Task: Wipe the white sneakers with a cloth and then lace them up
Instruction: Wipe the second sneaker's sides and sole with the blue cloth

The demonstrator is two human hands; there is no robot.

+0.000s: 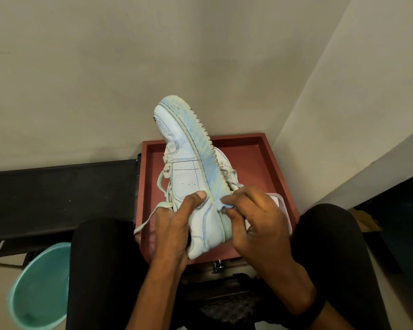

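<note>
Sneaker (188, 177) over tray (270, 163) — bucket (41, 289) left.

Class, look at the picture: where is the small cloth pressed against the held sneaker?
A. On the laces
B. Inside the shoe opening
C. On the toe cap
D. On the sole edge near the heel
D: the right hand pinches the cloth against the sole edge at the heel end of the sneaker, which the left hand steadies.

White sneaker (188, 177) tilted sideways, laces (161, 184) loose
</note>
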